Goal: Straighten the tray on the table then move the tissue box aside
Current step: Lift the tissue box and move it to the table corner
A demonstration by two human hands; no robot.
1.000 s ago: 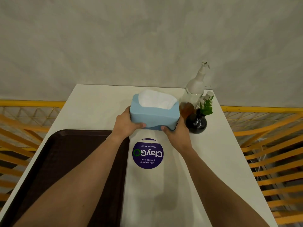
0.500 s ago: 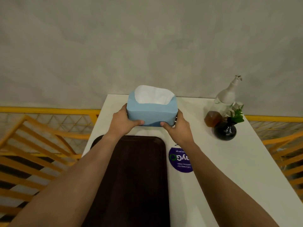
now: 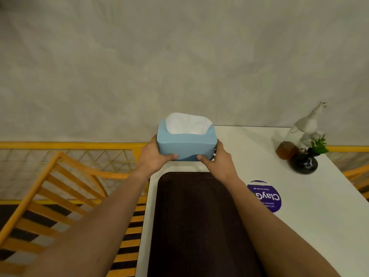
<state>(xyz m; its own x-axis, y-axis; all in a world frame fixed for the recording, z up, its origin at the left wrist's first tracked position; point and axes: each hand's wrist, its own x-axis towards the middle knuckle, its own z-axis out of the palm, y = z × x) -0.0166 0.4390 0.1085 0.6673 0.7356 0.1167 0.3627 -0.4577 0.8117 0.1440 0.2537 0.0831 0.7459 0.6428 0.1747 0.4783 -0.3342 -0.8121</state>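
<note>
Tissue box (image 3: 186, 144), blue, white tissue showing: at the table's (image 3: 311, 220) far left corner, beyond the dark tray's (image 3: 199, 226) 12 o'clock edge. My left hand (image 3: 152, 158) and right hand (image 3: 218, 162) clasp its two ends, thumbs on the near face. Bare tabletop lies open at 3 o'clock up to the black vase (image 3: 303, 162) and bottles (image 3: 305, 126); table edge lies close at 9 o'clock.
</note>
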